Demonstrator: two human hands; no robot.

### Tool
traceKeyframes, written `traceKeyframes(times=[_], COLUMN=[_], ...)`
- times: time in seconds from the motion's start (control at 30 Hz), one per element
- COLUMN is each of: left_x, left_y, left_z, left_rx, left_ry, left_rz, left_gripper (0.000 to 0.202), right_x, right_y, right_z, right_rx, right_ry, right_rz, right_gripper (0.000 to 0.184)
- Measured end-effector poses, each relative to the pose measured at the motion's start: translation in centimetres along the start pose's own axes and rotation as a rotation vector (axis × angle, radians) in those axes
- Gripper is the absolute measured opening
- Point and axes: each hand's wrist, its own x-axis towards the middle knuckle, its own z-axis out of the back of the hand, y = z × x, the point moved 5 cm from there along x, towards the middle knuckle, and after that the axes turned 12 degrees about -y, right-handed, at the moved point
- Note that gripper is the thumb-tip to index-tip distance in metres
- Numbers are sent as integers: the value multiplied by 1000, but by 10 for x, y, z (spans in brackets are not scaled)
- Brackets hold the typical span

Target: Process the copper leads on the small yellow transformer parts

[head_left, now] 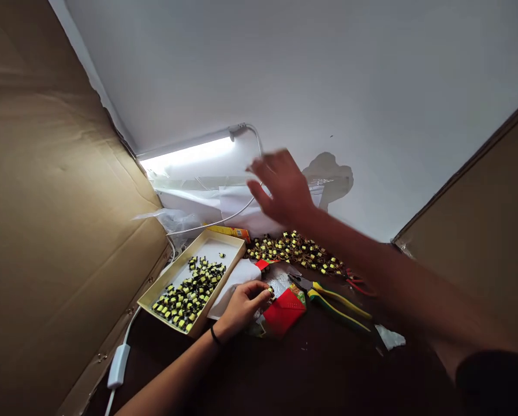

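My left hand (pixel 245 303), a black band at its wrist, is closed in a pinch on a small yellow-and-black coil (pixel 271 290) above the red packet (pixel 284 311). My right hand (pixel 282 188) is raised in front of the wall, fingers apart and slightly blurred, with nothing visible in it. Below it spreads a pile of yellow-and-black coils with copper-coloured wires (pixel 293 249). To the left of my left hand, a shallow box (pixel 237 254) holds many similar coils (pixel 189 294). Pliers with green-and-yellow handles (pixel 339 300) lie right of the packet.
A lit tube lamp (pixel 189 151) with a white cable (pixel 237 212) is at the back wall. Cardboard panels (pixel 59 190) flank the dark table (pixel 276 375). A red-handled tool (pixel 359 284) lies partly under my right arm. An inline switch (pixel 119 366) hangs at left.
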Motion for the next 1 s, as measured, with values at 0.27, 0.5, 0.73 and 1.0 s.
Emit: traceKeyframes(times=[0.27, 0.5, 0.73, 1.0], left_x=[1, 2, 0, -1], left_y=[0, 4, 0, -4], left_z=[1, 2, 2, 2], left_rx=[-23, -6, -2, 7], left_ry=[19, 28, 37, 46], left_rz=[14, 2, 7, -17], left_gripper=[52, 51, 52, 53], right_x=[106, 90, 74, 66], right_y=[-20, -22, -12, -16], right_z=[-136, -143, -140, -142], right_rx=[-336, -249, -232, -140], right_ry=[321, 241, 329, 398], right_rz=[242, 259, 348, 388], right_gripper=[24, 23, 39, 35])
